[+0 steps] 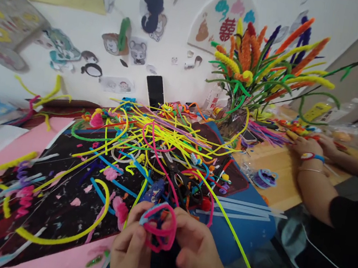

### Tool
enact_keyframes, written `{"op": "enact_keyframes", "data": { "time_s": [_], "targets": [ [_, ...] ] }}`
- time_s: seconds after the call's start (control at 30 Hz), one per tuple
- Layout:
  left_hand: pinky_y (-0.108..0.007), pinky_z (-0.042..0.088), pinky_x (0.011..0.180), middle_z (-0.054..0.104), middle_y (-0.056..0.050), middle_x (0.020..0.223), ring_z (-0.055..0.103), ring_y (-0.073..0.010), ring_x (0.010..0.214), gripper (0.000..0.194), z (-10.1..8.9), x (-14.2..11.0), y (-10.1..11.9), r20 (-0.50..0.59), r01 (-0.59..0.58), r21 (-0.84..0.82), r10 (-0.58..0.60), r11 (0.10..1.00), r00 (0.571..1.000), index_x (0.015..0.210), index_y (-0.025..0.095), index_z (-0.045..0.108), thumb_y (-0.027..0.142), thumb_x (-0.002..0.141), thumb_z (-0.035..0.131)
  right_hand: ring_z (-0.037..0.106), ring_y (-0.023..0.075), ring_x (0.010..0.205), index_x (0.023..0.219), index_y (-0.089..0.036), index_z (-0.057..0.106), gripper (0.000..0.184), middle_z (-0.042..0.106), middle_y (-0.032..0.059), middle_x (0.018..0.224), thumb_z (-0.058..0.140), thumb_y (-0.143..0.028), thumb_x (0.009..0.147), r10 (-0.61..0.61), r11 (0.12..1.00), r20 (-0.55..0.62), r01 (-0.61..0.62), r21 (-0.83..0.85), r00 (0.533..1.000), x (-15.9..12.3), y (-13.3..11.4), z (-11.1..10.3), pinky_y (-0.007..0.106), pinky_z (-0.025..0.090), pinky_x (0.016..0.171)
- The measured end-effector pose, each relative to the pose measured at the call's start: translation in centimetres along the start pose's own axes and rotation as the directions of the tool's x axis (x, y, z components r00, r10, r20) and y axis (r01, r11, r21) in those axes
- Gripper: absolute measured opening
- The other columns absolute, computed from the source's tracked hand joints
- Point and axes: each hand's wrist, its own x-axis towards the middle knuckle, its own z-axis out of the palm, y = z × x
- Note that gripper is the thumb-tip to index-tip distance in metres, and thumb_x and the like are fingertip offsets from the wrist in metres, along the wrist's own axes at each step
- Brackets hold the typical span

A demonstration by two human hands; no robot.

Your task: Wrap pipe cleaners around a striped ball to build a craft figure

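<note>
Left hand (132, 245): pinching pink loops (169, 233), presumably preserving shape | Right hand (201, 250): loops' 3 o'clock, grip unclear | Scissors (183, 179): loops' 1 o'clock, apparently handy

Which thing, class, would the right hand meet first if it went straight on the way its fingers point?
Probably the pink loop, just ahead of the right hand; depth is unclear, so they may be touching.

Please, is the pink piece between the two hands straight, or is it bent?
It is bent: the pink piece curves into rounded loops with gaps between them, and the left hand holds it.
</note>
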Motion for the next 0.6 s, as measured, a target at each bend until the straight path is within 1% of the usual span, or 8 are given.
{"op": "enact_keyframes", "data": {
  "time_s": [0.1, 0.17, 0.27, 0.37, 0.47, 0.5, 0.53, 0.6],
  "targets": [
    [-0.040, 0.060, 0.082, 0.069, -0.010, 0.110, 0.070, -0.0280, 0.095, 0.028, -0.3, 0.0, -0.2, -0.036, -0.027, 0.056, 0.029, 0.998, 0.999, 0.071, 0.018, 0.076, 0.046, 0.074, 0.081, 0.062, 0.0179, 0.092, 0.096, -0.024, 0.078, 0.024, 0.070, 0.0042, 0.095, 0.084, -0.038, 0.077, -0.142, 0.915, 0.013, 0.137, -0.379, 0.990, -0.5, 0.1, 0.0, 0.029, 0.046, 0.086],
    [-0.038, 0.059, 0.081, 0.071, -0.009, 0.101, 0.070, -0.0261, 0.092, 0.029, -0.2, 0.0, -0.2, 0.012, -0.094, 0.120, 0.093, 0.988, 0.996, 0.064, 0.017, 0.072, 0.043, 0.074, 0.081, 0.064, 0.0177, 0.089, 0.088, -0.024, 0.078, 0.012, 0.072, 0.0043, 0.091, 0.080, -0.035, 0.082, -0.197, 0.864, 0.027, 0.187, -0.467, 0.980, -0.6, 0.0, -0.1, 0.029, 0.048, 0.083],
    [-0.029, 0.057, 0.076, 0.070, -0.005, 0.094, 0.068, -0.0205, 0.086, 0.031, 0.6, -0.2, 0.0, 0.064, -0.204, 0.149, 0.197, 0.967, 0.978, 0.059, 0.017, 0.066, 0.038, 0.073, 0.083, 0.065, 0.0180, 0.088, 0.082, -0.023, 0.077, 0.017, 0.071, 0.0050, 0.089, 0.074, -0.039, 0.087, -0.174, 0.877, 0.087, 0.195, -0.440, 0.981, -0.5, -0.7, -0.5, 0.030, 0.050, 0.080],
    [-0.029, 0.056, 0.077, 0.067, -0.005, 0.099, 0.067, -0.0212, 0.090, 0.030, 1.3, -0.5, 0.3, 0.054, -0.283, 0.187, 0.277, 0.941, 0.959, 0.068, 0.018, 0.065, 0.041, 0.072, 0.085, 0.063, 0.0183, 0.089, 0.082, -0.021, 0.077, 0.025, 0.069, 0.0058, 0.088, 0.067, -0.042, 0.092, -0.100, 0.904, 0.141, 0.149, -0.401, 0.985, -0.3, -1.7, -1.3, 0.031, 0.048, 0.081],
    [-0.027, 0.054, 0.080, 0.068, -0.005, 0.102, 0.065, -0.0205, 0.093, 0.020, 1.4, -0.6, 0.5, 0.152, -0.407, 0.278, 0.378, 0.870, 0.913, 0.081, 0.021, 0.069, 0.031, 0.074, 0.084, 0.058, 0.0160, 0.083, 0.081, -0.021, 0.075, 0.027, 0.064, 0.0044, 0.085, 0.065, -0.042, 0.093, -0.078, 0.939, 0.108, 0.109, -0.327, 0.991, -0.3, -2.4, -2.2, 0.028, 0.045, 0.075],
    [-0.027, 0.053, 0.082, 0.069, -0.005, 0.104, 0.065, -0.0203, 0.095, 0.022, 1.4, -0.7, 0.5, 0.165, -0.441, 0.283, 0.410, 0.852, 0.897, 0.090, 0.023, 0.070, 0.029, 0.074, 0.084, 0.057, 0.0155, 0.082, 0.081, -0.020, 0.074, 0.027, 0.063, 0.0040, 0.086, 0.065, -0.042, 0.093, -0.065, 0.948, 0.111, 0.096, -0.303, 0.992, -0.4, -2.5, -2.5, 0.027, 0.044, 0.075],
    [-0.028, 0.050, 0.087, 0.068, -0.005, 0.107, 0.063, -0.0209, 0.100, 0.027, 1.4, -0.7, 0.6, 0.140, -0.446, 0.309, 0.423, 0.840, 0.895, 0.099, 0.024, 0.071, 0.033, 0.076, 0.082, 0.056, 0.0154, 0.082, 0.081, -0.020, 0.074, 0.027, 0.061, 0.0038, 0.086, 0.065, -0.042, 0.093, -0.048, 0.957, 0.119, 0.080, -0.279, 0.992, -0.4, -2.6, -2.8, 0.027, 0.043, 0.075],
    [-0.028, 0.047, 0.091, 0.067, -0.005, 0.108, 0.060, -0.0216, 0.104, 0.023, 1.3, -0.9, 0.7, 0.194, -0.433, 0.374, 0.387, 0.820, 0.901, 0.097, 0.026, 0.073, 0.041, 0.080, 0.078, 0.054, 0.0152, 0.082, 0.081, -0.020, 0.072, 0.027, 0.060, 0.0031, 0.086, 0.065, -0.042, 0.093, -0.020, 0.972, 0.130, 0.050, -0.230, 0.991, -0.5, -2.6, -3.3, 0.026, 0.042, 0.075]
  ]
}}
